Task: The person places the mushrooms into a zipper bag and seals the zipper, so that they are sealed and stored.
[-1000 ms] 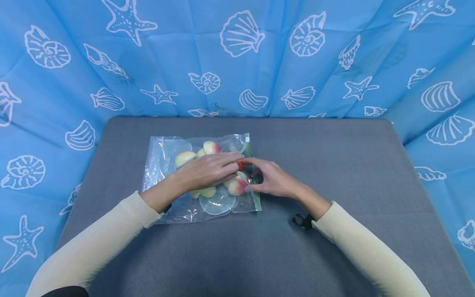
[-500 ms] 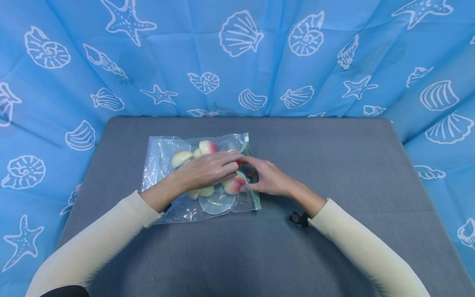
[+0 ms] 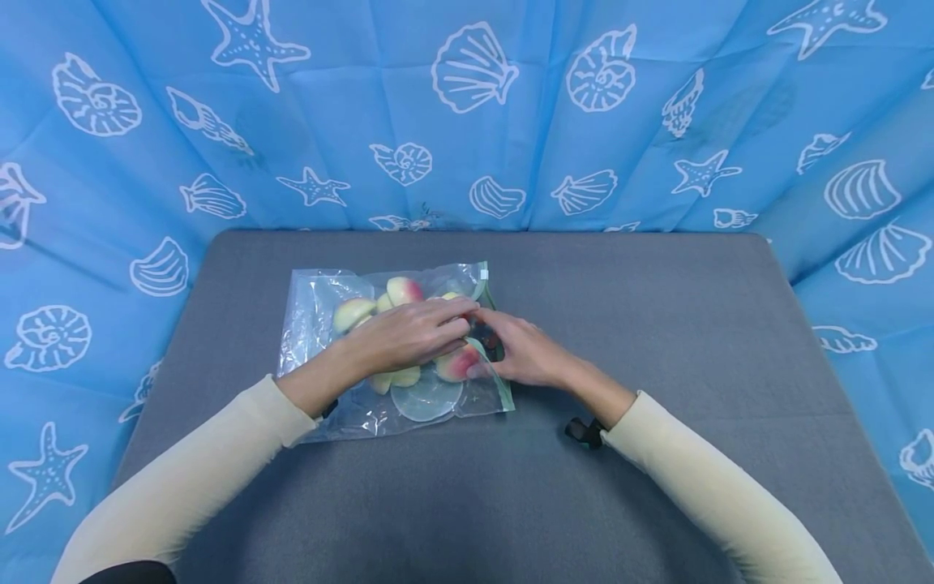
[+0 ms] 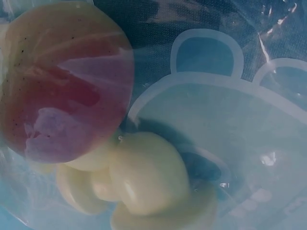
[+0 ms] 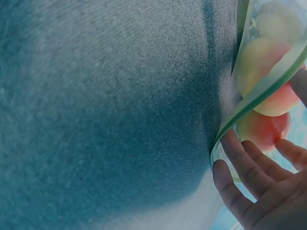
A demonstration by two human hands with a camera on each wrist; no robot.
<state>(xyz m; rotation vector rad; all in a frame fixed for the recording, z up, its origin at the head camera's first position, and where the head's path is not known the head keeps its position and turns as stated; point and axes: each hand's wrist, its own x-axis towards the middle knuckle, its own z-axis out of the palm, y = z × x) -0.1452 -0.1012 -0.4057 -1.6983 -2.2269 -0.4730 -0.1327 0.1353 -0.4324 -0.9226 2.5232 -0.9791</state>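
A clear zip bag [image 3: 426, 401] with a green closure strip lies flat on the table, its mouth facing right. Several pale yellow fruits with red blush, peach-like, are inside; one fruit [image 3: 454, 363] sits near the mouth. My left hand [image 3: 412, 331] lies across the bag's top, fingertips holding the raised upper lip. The left wrist view shows a speckled red fruit [image 4: 72, 91] through the plastic, no hand. My right hand [image 3: 529, 349] reaches into the mouth. In the right wrist view its fingers are spread, one fingertip touching a red-and-yellow fruit [image 5: 264, 129]; its thumb is partly cut off.
A grey cloth-covered table [image 3: 657, 324] spreads around the bag. Behind it hangs a blue curtain [image 3: 540, 105] with white shell and starfish prints. A black wrist device [image 3: 584, 432] sits under the right wrist.
The right hand has moved slightly left, deeper into the mouth. A red fruit by its fingers has gone inward under the left hand, and the other fruits shifted a little left. The left hand stays put.
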